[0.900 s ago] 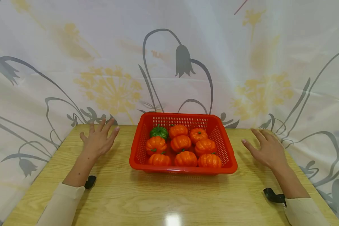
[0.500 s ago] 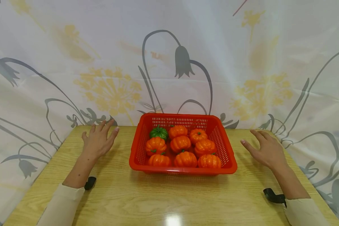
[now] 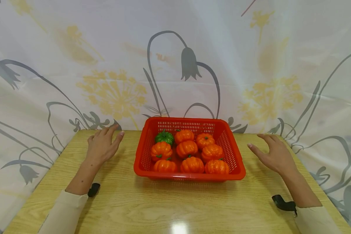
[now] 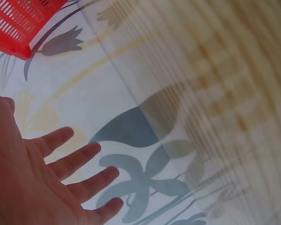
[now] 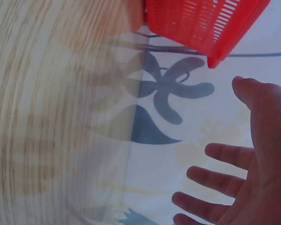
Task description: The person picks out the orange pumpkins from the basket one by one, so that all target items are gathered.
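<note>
A red plastic basket (image 3: 190, 176) stands in the middle of the table, with several small orange pumpkins (image 3: 187, 149) inside. One green pumpkin (image 3: 164, 137) lies among them at the back left corner. To the left of the basket, apart from it, hovers my left hand (image 3: 100, 146), fingers spread and holding nothing; the left wrist view shows its bare palm. My right hand (image 3: 276, 154) is held over the table to the right of the basket, thumb toward it, also without anything in its grasp. Both wrist views catch a basket corner.
The wood-grain table (image 3: 134, 208) reaches to a patterned curtain (image 3: 117, 65) at the back and both sides. Black wrist cameras are strapped to both forearms, the right camera (image 3: 283, 203) hanging on the inner side.
The left hand's fingers have drawn slightly closer together. My right hand has shifted a little to the left. Basket and pumpkins stay in place.
</note>
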Demonstrator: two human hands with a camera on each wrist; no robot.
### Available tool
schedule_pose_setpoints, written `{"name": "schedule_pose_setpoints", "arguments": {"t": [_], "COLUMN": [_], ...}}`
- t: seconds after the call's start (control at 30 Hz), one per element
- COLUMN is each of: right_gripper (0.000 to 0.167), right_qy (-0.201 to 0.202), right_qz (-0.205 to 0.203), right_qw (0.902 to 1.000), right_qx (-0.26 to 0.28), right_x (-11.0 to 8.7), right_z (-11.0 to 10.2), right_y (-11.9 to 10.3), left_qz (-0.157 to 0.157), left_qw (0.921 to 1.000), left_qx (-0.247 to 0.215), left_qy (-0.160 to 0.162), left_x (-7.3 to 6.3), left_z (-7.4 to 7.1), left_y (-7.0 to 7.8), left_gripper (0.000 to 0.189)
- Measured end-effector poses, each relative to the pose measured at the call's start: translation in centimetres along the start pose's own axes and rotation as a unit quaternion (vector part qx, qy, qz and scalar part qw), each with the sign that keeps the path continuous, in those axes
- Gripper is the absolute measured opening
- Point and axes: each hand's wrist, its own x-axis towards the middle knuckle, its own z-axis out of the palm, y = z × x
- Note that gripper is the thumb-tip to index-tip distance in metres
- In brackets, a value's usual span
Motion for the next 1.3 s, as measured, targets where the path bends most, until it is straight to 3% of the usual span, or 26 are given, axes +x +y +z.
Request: {"name": "schedule_pose_setpoints", "arguments": {"t": [0.27,0.43,0.7,0.9,1.3], "right_gripper": [0.069,0.067,0.062,0.059,0.058], "right_qy": [-0.004,-0.001,0.008,0.003,-0.004], "right_qz": [-0.008,-0.02,-0.044,-0.053,-0.09], "right_qw": [0.9998,0.9996,0.9985,0.9979,0.9943], "right_qx": [0.015,0.018,0.03,0.037,0.056], "right_x": [-0.2,-0.3,-0.4,-0.6,-0.8], "right_z": [-0.7,-1.0,-1.3,-1.5,-1.8], "right_y": [-1.8,-2.8,-4.2,-5.2,-7.9], "left_qz": [0.008,0.012,0.02,0.028,0.023], "left_qw": [0.9998,0.9985,0.9945,0.9928,0.9894], "left_qx": [-0.016,-0.053,-0.102,-0.116,-0.14], "left_qy": [0.003,-0.008,-0.013,-0.008,-0.028], "left_x": [0.1,0.2,0.2,0.1,0.3], "left_z": [0.2,0.3,0.0,0.0,0.4], "left_y": [0.2,0.4,1.6,2.3,3.9], "left_gripper": [0.069,0.072,0.069,0.066,0.068]}}
